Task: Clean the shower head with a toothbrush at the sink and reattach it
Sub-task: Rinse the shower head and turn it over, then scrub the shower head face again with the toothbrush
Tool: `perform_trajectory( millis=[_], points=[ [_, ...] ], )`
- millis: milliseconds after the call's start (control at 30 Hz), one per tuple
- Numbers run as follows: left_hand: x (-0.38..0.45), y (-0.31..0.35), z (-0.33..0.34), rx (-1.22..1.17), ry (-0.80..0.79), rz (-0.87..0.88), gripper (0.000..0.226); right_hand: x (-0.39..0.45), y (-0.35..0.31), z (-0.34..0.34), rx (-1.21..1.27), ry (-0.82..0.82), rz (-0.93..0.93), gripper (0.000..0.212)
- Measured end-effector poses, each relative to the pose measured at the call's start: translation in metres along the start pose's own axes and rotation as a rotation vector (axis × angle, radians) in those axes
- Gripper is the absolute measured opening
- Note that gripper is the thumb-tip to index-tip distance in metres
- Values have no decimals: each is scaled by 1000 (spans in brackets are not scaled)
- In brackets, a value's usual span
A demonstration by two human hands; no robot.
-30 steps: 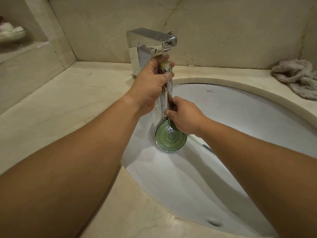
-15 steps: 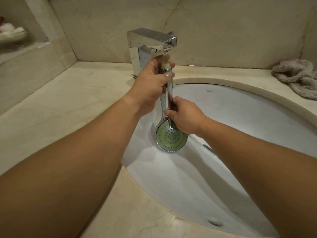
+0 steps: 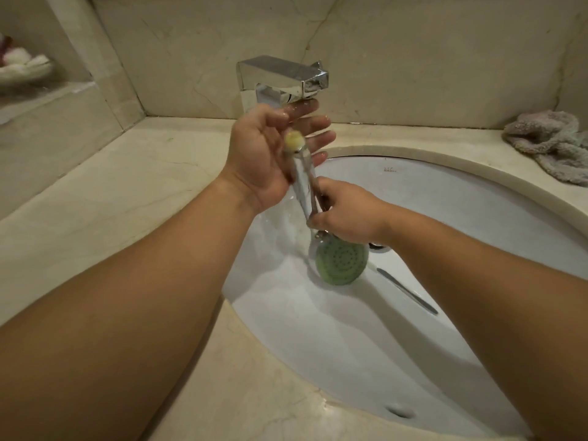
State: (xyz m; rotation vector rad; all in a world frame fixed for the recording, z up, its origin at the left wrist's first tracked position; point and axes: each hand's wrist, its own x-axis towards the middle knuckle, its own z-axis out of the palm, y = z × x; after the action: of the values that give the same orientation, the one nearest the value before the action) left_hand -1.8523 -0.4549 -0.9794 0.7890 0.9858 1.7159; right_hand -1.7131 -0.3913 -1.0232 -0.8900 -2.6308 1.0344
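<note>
From the head view, my left hand [image 3: 270, 148] has let go: a second ago its fingers wrapped the handle's top end under the faucet [image 3: 283, 79]; now they are spread, wet, just behind that end. My right hand [image 3: 346, 211] alone grips the shower head [image 3: 340, 261] at its neck, green face hanging below my fingers over the sink [image 3: 477, 198]. A toothbrush [image 3: 407, 291] lies in the basin, below my right fingers. I judge rinsing is done, with reattaching next.

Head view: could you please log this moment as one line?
left hand: open | right hand: grips chrome green-faced shower head | over white sink
</note>
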Motion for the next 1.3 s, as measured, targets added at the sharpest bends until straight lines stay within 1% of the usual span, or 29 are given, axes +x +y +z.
perform_trajectory(
  millis=[33,67,133,233,300,367,400,467,500,567,600,667,733,767,833,867,900,933,967,1000,1033,1067,1100,1133,1167,1200,1233,1300],
  points=[
    [1,2,-2,-25,6,-42,41,-4,-2,-2,-72,-40,-40,28],
    [3,3,-3,2,28,-84,40,-7,-5,-3,-136,-80,-84,23],
    [4,0,-6,219,81,-164,29,-12,-10,-1,-282,-151,-163,20],
    [3,-13,-10,573,70,-331,14,-11,-16,2,-486,-208,-234,23],
    [1,-21,-10,729,42,-437,18,-10,-19,7,-609,-206,-306,24],
    [-2,-24,-8,829,19,-469,21,-10,-21,14,-719,-208,-433,20],
    [-3,-25,-6,846,14,-462,21,-10,-23,18,-790,-211,-498,17],
    [-4,-24,-4,859,13,-440,21,-8,-23,22,-931,-191,-593,20],
    [-4,-24,-3,852,16,-434,21,-9,-24,24,-956,-171,-652,19],
    [-3,-25,-3,830,42,-423,20,-8,-22,27,-987,-89,-780,8],
    [-4,-25,-3,831,62,-411,16,-8,-19,28,-1023,-57,-812,7],
    [-2,-26,-5,820,120,-374,8,-7,-14,30,-1074,-24,-818,10],
    [0,-26,-7,733,176,-350,6,-10,-14,29,-1055,5,-835,7],
    [0,-27,-8,675,192,-342,8,-11,-12,27,-1032,15,-843,12],
    [2,-27,-10,581,225,-331,15,-15,-6,20,-1010,86,-850,26],
    [3,-26,-10,552,236,-333,16,-19,-4,16,-946,146,-822,24],
    [3,-25,-10,534,243,-341,17,-23,-2,14,-840,239,-755,19],
    [3,-23,-10,516,250,-352,18,-26,1,12,-709,347,-626,15],
    [3,-22,-10,492,258,-362,20,-28,4,8,-585,420,-430,11],
    [3,-21,-10,467,266,-370,21,-27,10,2,-476,428,-206,8],
    [2,-20,-9,446,274,-379,23,-28,15,-4,-414,367,9,6],
    [1,-19,-9,424,281,-388,23,-30,20,-10,-409,247,176,5],
    [0,-18,-9,398,286,-396,23,-32,25,-15,-485,92,274,5],
    [-1,-17,-8,370,288,-402,22,-34,32,-17,-574,-64,336,13],
    [-1,-17,-7,348,288,-405,22,-36,37,-16,-664,-214,388,27],
    [-1,-18,-6,334,290,-406,21,-38,40,-12,-700,-311,432,39],
    [-1,-18,-5,322,291,-404,21,-39,44,-8,-686,-364,473,46],
    [-1,-19,-2,302,283,-402,23,-36,53,-2,-684,-388,478,48]
  ],
)
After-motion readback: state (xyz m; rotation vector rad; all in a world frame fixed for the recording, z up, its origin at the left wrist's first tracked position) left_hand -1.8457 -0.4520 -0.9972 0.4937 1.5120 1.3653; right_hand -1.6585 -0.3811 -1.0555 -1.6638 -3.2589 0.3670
